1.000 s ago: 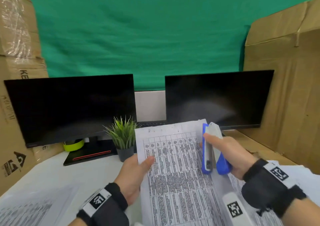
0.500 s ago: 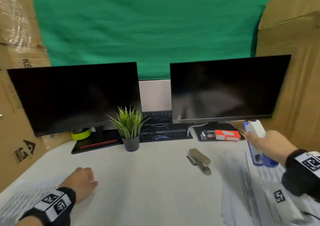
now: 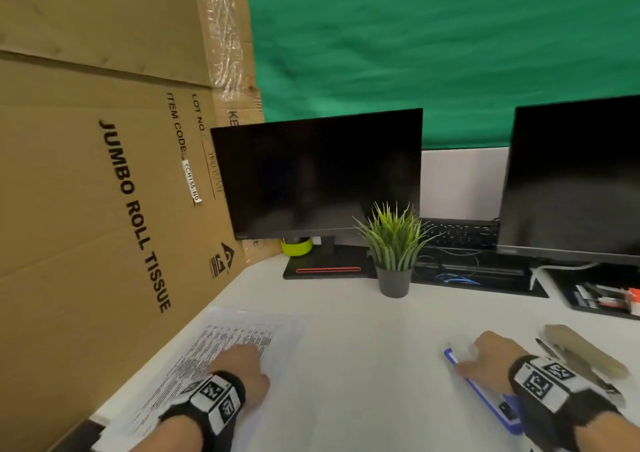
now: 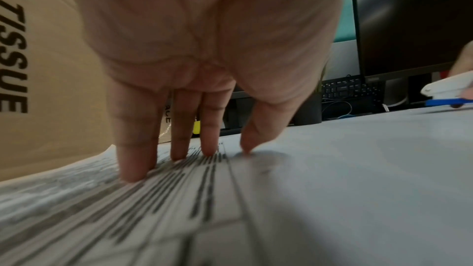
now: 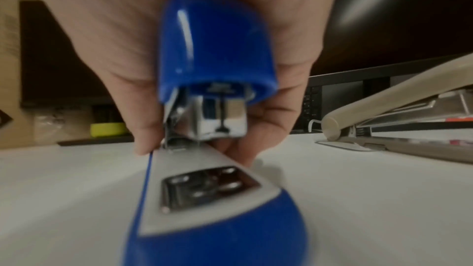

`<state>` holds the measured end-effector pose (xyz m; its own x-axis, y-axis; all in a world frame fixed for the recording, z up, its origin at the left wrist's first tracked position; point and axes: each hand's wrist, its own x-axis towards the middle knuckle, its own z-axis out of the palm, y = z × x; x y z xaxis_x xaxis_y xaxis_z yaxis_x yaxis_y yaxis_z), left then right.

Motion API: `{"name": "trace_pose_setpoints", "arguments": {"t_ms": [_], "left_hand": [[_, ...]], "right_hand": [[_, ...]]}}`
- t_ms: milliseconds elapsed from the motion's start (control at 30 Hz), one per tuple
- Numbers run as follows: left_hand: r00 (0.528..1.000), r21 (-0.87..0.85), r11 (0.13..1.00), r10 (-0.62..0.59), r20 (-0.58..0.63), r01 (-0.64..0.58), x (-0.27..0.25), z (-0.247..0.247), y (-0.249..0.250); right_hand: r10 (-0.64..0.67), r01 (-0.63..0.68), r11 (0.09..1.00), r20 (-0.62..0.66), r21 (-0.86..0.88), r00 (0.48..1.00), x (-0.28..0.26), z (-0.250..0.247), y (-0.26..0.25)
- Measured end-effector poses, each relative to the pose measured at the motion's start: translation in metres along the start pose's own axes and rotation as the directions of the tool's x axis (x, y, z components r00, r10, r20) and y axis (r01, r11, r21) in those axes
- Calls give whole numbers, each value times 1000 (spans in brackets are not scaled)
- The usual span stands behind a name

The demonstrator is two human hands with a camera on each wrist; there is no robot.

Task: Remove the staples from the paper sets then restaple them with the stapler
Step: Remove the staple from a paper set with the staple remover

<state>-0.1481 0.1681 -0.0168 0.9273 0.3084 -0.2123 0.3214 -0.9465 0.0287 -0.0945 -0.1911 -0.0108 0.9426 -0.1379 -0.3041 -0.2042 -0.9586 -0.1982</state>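
A printed paper set (image 3: pixel 221 351) lies flat at the table's left, against the cardboard box. My left hand (image 3: pixel 242 365) rests on it with straight fingers (image 4: pixel 135 161) pressing down on the paper set (image 4: pixel 179 209). At the right, my right hand (image 3: pixel 488 358) grips the blue and white stapler (image 3: pixel 485 396), whose base sits on the table. In the right wrist view the fingers (image 5: pixel 143 108) curl round the stapler (image 5: pixel 217 68) from above. The stapler (image 4: pixel 445 92) also shows far right in the left wrist view.
A beige stapler-like tool (image 3: pixel 585 358) lies just right of my right hand, seen too as the beige tool (image 5: pixel 399 112). A potted plant (image 3: pixel 394 254), two dark monitors (image 3: pixel 322 174), a keyboard (image 3: pixel 460 233) and a large cardboard box (image 3: pixel 86 192) ring the table.
The paper set went from held upright in front of me to lying flat at the left under my left hand. My right hand brought the stapler down onto the table.
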Motion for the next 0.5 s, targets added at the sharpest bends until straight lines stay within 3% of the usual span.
{"name": "trace_pose_setpoints", "arguments": {"t_ms": [200,300,400,500], "left_hand": [[999,42,998,46,-9,-46,-2,2,10],[988,39,989,140,65,-143,-9,1,25],[953,-107,957,283,113,-271,-16,-2,46],[925,-145,930,356,131,-337,-18,-3,56]], "right_hand": [[32,-44,997,-180,-63,983,41,-6,5],[80,-90,996,-242,-30,967,59,-11,11],[167,-196,978,-307,-67,937,46,-30,17],[256,-299,944,-261,-138,931,53,-40,47]]}}
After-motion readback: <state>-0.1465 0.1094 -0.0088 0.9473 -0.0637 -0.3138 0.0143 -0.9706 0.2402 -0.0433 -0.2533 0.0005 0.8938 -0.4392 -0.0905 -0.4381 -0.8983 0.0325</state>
